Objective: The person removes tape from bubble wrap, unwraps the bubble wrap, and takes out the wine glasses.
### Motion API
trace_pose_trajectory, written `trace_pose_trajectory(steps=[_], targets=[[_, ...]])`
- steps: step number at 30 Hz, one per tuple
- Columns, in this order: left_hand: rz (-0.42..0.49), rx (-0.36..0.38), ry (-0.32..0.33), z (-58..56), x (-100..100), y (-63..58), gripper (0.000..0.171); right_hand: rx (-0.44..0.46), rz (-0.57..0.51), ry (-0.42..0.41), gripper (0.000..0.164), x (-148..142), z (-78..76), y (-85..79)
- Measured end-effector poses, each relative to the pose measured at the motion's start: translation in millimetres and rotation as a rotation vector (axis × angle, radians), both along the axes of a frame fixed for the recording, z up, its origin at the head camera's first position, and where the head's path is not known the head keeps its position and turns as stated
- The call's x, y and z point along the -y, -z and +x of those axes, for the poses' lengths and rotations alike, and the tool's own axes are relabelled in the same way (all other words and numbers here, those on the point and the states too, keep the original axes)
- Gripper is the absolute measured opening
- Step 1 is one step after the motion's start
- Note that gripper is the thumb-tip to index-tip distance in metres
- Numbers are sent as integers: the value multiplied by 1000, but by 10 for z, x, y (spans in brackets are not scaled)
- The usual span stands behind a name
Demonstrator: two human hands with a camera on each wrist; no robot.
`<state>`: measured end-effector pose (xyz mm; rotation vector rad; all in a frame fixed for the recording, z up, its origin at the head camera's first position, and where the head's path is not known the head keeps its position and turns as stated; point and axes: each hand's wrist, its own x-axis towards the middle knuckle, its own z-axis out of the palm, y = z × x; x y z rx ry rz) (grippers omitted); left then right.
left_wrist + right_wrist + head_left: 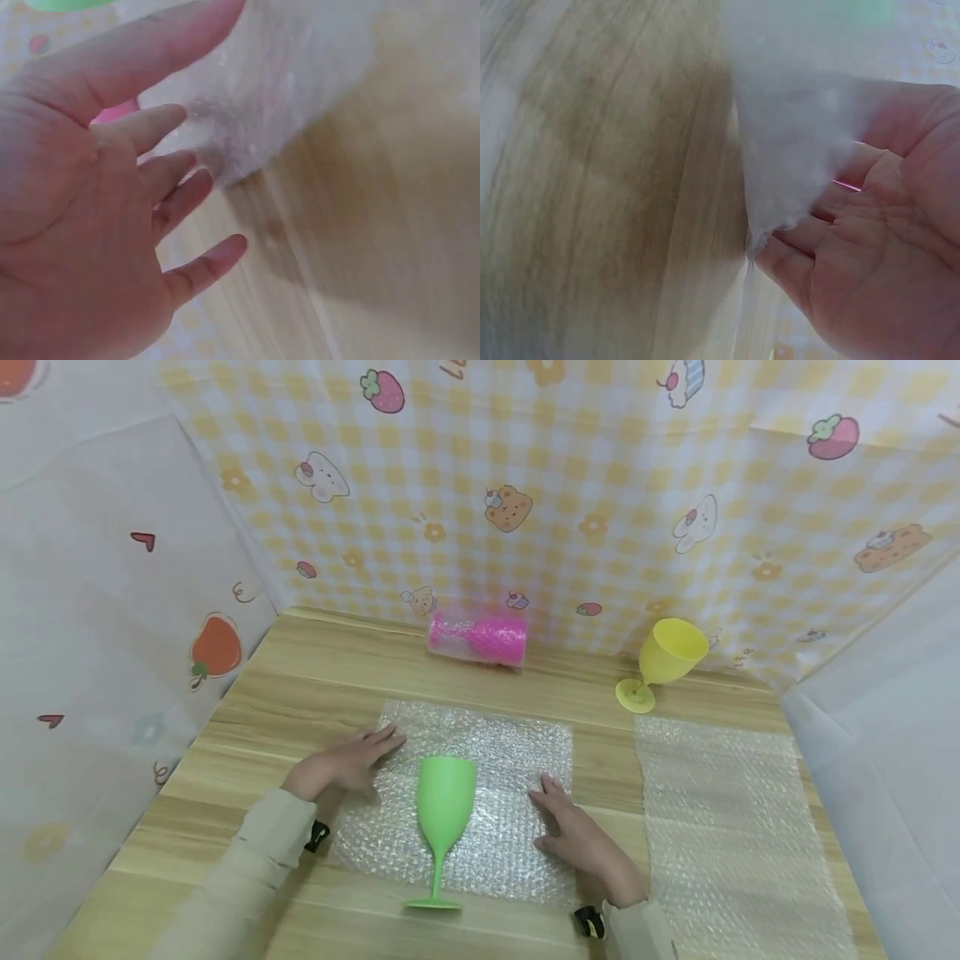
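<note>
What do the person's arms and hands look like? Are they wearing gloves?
No gloves: the left hand and right hand are bare. The left sleeve and right sleeve are pale cream, with folds in the cloth. A small black piece shows by the left wrist, and another by the right.

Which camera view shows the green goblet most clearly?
The head view: the green goblet shows whole and unobstructed there. The left wrist view has only a green sliver at its top edge; the right wrist view, only a blurred green patch.
</note>
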<state>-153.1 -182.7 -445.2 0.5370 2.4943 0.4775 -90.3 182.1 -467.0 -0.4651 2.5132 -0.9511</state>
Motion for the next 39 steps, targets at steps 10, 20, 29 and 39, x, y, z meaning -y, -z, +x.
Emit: trace_pose_trajectory(steps=[10, 20, 29, 39], targets=[[-38, -11, -1, 20, 22, 65, 107, -25, 17, 22, 67, 14, 19, 21], [-104, -83, -28, 62, -75, 61, 107, -97, 27, 45, 51, 135, 112, -96], [-137, -95, -38, 33, -122, 21, 106, 83, -252, 16, 26, 627, 395, -221], [-153, -124, -10, 65, -115, 37, 104, 329, -353, 88, 26, 1049, 455, 27]])
